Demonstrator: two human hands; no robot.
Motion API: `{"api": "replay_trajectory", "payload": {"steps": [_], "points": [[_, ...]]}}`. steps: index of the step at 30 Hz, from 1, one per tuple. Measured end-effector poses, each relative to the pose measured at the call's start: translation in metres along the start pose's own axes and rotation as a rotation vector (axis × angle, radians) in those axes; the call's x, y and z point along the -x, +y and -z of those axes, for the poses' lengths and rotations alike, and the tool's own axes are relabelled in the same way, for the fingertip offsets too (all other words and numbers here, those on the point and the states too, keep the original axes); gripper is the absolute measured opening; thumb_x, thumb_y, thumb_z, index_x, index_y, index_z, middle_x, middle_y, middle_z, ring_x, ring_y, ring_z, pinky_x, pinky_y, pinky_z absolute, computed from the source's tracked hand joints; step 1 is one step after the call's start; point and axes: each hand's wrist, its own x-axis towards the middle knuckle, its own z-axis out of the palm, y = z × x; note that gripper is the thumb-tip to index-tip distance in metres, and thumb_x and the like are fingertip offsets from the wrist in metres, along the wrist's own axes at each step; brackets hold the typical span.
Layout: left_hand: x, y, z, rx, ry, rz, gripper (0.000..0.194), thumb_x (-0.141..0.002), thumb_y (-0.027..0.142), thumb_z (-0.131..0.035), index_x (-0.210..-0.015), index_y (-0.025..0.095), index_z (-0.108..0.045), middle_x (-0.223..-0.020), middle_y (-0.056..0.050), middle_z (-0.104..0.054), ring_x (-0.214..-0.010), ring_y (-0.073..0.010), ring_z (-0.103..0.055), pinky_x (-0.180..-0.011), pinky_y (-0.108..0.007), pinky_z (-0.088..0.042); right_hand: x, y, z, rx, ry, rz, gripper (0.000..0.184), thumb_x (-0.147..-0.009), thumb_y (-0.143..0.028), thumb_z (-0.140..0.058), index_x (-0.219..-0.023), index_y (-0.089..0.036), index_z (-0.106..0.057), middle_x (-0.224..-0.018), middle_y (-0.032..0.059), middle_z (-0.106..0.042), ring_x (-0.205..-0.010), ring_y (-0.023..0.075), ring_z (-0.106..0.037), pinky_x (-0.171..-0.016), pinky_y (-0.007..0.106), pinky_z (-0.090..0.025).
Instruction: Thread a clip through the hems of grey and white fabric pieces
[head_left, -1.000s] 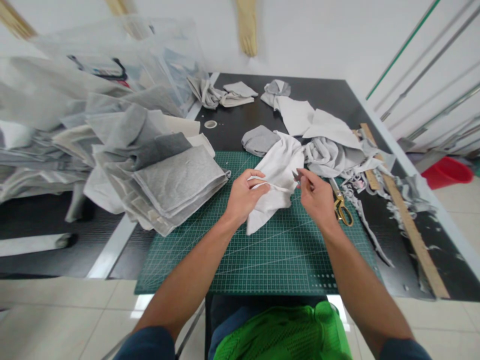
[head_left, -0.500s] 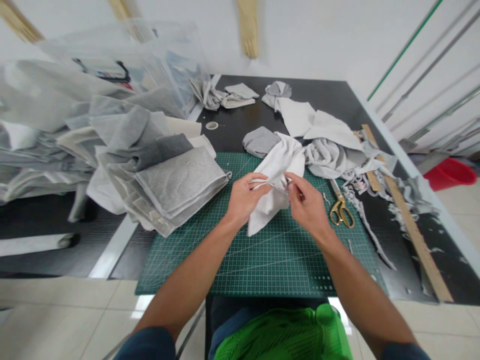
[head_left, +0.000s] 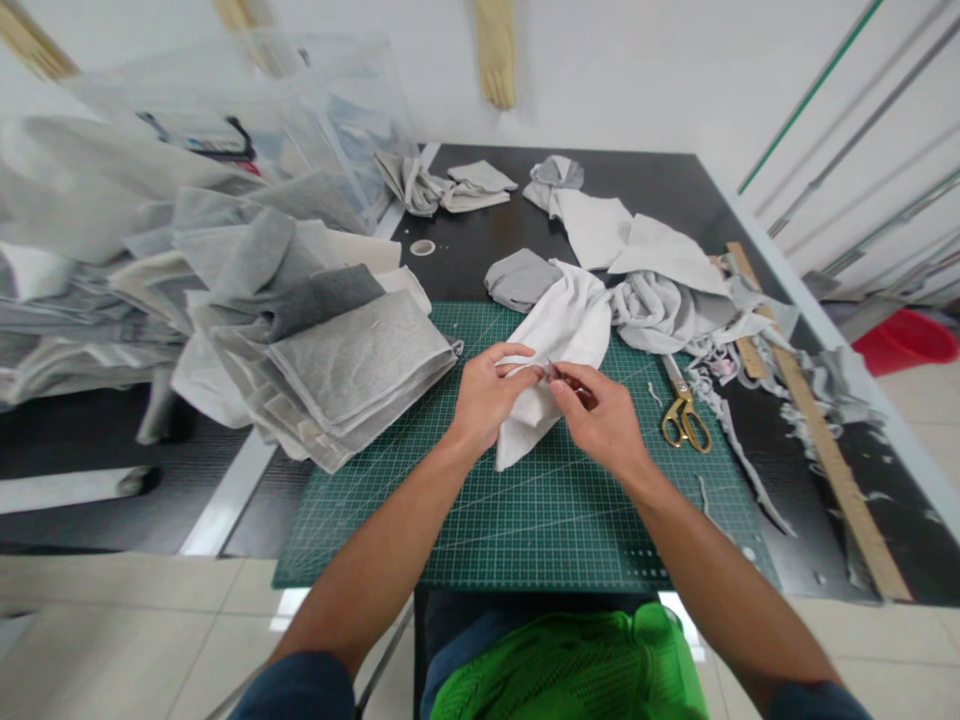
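Observation:
A white piece of cloth (head_left: 571,310) lies bunched over the green cutting mat (head_left: 525,520), one corner hanging toward me. My left hand (head_left: 491,392) pinches a fold of it between thumb and fingers. In my right hand (head_left: 600,405), closed, are small thread snips (head_left: 552,370), mostly hidden by the fingers. Their blade tips are at the fold, right beside my left thumb. Gold-handled scissors (head_left: 684,412) rest on the mat to the right of my right hand.
Stacked grey cloths (head_left: 352,360) cover the mat's left side, before a clear plastic box (head_left: 337,130). More pale cloth (head_left: 660,310) lies beyond my hands. Rightward are fabric scraps, a long wooden ruler (head_left: 832,450) and a red bucket (head_left: 907,340). A tape roll (head_left: 422,247) sits behind.
My right hand has moved left along the fold with the snips, closing on my left hand, which stays put. Thin thread scraps now show on the mat near the scissors.

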Motion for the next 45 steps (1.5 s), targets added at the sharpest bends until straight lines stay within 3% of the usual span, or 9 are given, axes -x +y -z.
{"api": "replay_trajectory", "payload": {"steps": [10,21,45], "points": [[0.002,0.001,0.001,-0.002,-0.015,0.013,0.042,-0.071,0.029,-0.083,-0.109,0.021,-0.067,-0.077,-0.002,-0.075,-0.061,-0.0165,-0.066,-0.057,-0.028,-0.05,-0.003,0.015,0.0,0.324,0.115,0.26,0.032,-0.101,-0.032,-0.055,-0.127,-0.025,-0.072,-0.116,0.0122,-0.073,-0.108,0.0267,-0.067,-0.1,0.046,-0.056],[0.005,0.005,-0.002,0.002,-0.048,-0.001,0.051,-0.068,0.022,-0.082,-0.116,0.019,-0.063,-0.08,-0.003,-0.075,-0.061,-0.0148,-0.067,-0.054,-0.023,-0.049,-0.004,0.024,-0.002,0.451,0.139,0.428,0.031,-0.1,-0.023,-0.057,-0.127,-0.018,-0.071,-0.11,0.0134,-0.073,-0.102,0.0249,-0.067,-0.093,0.042,-0.059],[0.003,0.004,0.002,-0.114,-0.062,-0.058,0.056,-0.07,0.024,-0.079,-0.124,0.019,-0.061,-0.085,-0.005,-0.077,-0.051,-0.0103,-0.059,-0.046,-0.021,-0.039,-0.005,0.023,0.001,0.415,0.134,0.409,0.025,-0.098,-0.018,-0.056,-0.114,-0.019,-0.076,-0.104,0.0111,-0.075,-0.095,0.023,-0.069,-0.087,0.039,-0.059]]}}
